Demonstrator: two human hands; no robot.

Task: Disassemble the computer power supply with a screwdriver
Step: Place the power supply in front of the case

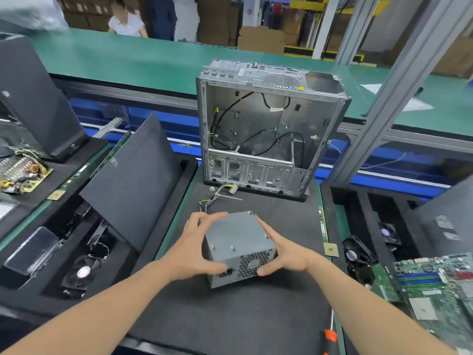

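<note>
A black foam mat (230,316) covers the middle of a green-topped workbench (341,224). At the mat's far end an open grey sheet-metal computer case (256,119) stands upright. Just in front of it lies a bundle of yellow and black wires with white plugs (220,192), trailing towards a grey metal power supply box (238,239) near the mat's middle. A screwdriver with an orange-and-black handle (330,336) lies at the near right edge. A small square tan chip (331,250) lies at the mat's right edge.
</note>
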